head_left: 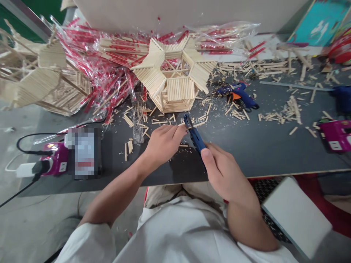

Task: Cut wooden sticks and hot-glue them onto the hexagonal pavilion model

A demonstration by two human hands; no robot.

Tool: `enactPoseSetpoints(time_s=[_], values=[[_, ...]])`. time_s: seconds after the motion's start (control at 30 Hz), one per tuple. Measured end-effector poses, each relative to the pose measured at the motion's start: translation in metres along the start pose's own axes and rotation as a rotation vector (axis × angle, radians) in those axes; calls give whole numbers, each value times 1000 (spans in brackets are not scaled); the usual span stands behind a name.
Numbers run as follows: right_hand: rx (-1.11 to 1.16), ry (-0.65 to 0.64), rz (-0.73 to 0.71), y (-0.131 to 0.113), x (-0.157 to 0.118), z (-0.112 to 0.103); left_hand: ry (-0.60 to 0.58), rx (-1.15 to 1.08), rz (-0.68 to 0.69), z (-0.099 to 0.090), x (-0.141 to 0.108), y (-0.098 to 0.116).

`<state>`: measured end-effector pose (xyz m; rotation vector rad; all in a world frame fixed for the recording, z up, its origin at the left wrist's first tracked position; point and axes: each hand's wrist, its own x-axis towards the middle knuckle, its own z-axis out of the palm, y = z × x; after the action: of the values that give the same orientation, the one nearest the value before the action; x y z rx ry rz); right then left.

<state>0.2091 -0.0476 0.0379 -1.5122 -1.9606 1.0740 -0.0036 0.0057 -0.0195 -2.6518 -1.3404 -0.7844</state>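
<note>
My right hand (222,168) is wrapped round a blue-handled cutter (196,137), its head pointing away from me over the table. Close beside that head, my left hand (164,144) is closed, fingertips pinched together at the tool. A small pale end of a wooden stick (188,128) shows between the fingertips and the cutter; most of it is hidden. Just beyond both hands stands a model built of wooden sticks (179,89), with flared star-like panels round a hexagonal opening. Short cut stick pieces (159,121) lie scattered in front of it.
Plastic bags of red-and-pale sticks (109,54) are heaped behind. A second stick model (38,80) stands at left. A blue glue gun (238,95) lies right, a clear ruler (138,124) left. Purple power strips (56,159) and a phone (84,153) sit near the edge.
</note>
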Motion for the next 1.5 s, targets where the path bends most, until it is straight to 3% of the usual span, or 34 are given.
enactPoseSetpoints(time_s=[0.27,0.4,0.6,0.87,1.23,1.5], values=[[-156,-26,119,8,4,7,65,38,-13,4,1,2],[-231,-17,149,10,8,11,40,-8,-62,9,1,-1],[-244,-13,136,13,12,16,62,-33,-51,14,0,-4],[-340,7,118,15,13,20,3,-47,-158,17,1,-1],[-401,67,78,21,13,29,143,51,-94,14,1,3],[-505,111,58,21,15,30,199,-24,-153,12,-1,-6]])
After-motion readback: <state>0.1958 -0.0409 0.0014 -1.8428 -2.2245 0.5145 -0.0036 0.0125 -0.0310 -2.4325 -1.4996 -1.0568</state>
